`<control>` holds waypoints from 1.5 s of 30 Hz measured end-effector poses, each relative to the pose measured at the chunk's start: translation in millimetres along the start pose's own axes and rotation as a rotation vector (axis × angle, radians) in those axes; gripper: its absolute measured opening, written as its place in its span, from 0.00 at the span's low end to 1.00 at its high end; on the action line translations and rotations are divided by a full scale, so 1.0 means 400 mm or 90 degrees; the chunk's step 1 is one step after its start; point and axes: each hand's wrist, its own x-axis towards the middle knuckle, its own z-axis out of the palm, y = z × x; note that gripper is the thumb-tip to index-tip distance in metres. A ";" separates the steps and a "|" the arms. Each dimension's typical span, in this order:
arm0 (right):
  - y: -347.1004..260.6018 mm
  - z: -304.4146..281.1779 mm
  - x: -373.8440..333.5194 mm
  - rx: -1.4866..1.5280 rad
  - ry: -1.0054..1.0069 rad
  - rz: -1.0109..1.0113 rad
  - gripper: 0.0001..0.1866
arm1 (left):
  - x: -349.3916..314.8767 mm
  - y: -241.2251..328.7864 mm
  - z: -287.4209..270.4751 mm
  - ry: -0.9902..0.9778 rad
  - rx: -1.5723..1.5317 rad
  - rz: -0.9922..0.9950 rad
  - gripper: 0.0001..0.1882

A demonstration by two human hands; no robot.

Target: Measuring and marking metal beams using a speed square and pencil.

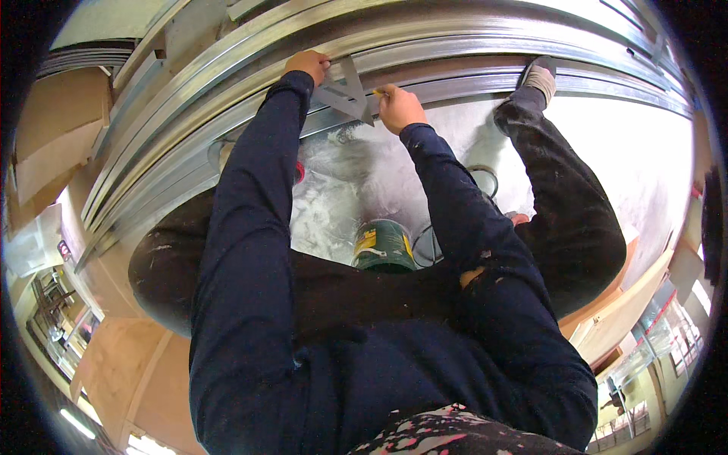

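Note:
A grey metal triangle square [353, 80] lies across long silvery metal profiles [455, 85]. My left hand [306, 65] is closed at its upper left edge, fingertips against the metal; the exact grip is partly hidden. Just right of the square, my right hand [402, 109] pinches a small yellow piece that looks like a pencil, most of it covered by the fingers. Both sleeves are dark blue and reach forward from below.
Between my legs stands a dark green bucket [383, 244] with a yellow label, on a whitish dusty floor [326, 205]. My shod foot [540, 80] rests against the profiles at right. Brown boards [57, 129] are at far left.

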 end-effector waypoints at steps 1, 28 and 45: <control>-0.006 -0.001 0.002 0.029 0.030 0.014 0.13 | -0.003 0.000 -0.001 -0.021 -0.029 -0.025 0.12; -0.068 0.045 0.126 0.106 0.149 -0.024 0.14 | -0.003 0.027 0.005 0.024 0.050 0.014 0.12; -0.063 0.029 0.106 0.089 0.108 -0.027 0.15 | -0.005 0.031 0.002 0.006 0.012 -0.017 0.12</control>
